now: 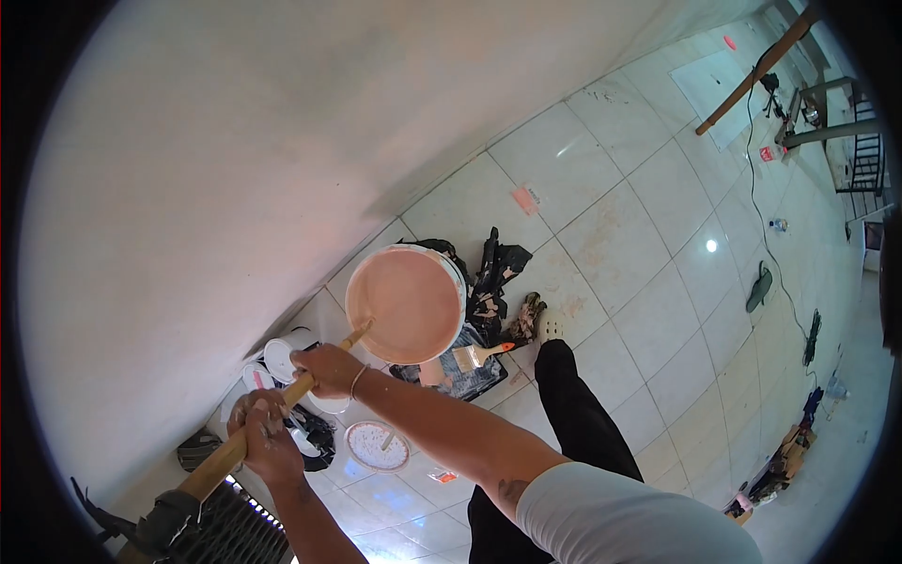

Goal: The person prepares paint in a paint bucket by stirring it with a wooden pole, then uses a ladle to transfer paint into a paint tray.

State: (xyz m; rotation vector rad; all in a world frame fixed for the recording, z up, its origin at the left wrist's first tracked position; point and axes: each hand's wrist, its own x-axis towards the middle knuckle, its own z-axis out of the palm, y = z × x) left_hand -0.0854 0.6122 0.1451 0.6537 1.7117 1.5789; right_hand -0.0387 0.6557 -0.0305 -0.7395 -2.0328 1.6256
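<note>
Both of my hands are wrapped round a long wooden pole (225,459). My right hand (331,370) grips it nearer the bucket, and my left hand (268,440) holds it further back. The pole's far end dips into thick peach-pink paint (409,305) in a round white bucket (464,282). Dark wrapping (169,520) covers the pole's near end. Beside the bucket, a paintbrush (484,355) with an orange-tipped handle rests on a paint-smeared black tray (484,383).
Crumpled black plastic (498,268) lies beside the bucket, against my foot's side. Smaller white tubs (291,352) and a speckled round lid (378,446) are near my hands. A plain wall (235,160) rises at left. A cable (766,226) and a sandal (759,287) lie on the tiles.
</note>
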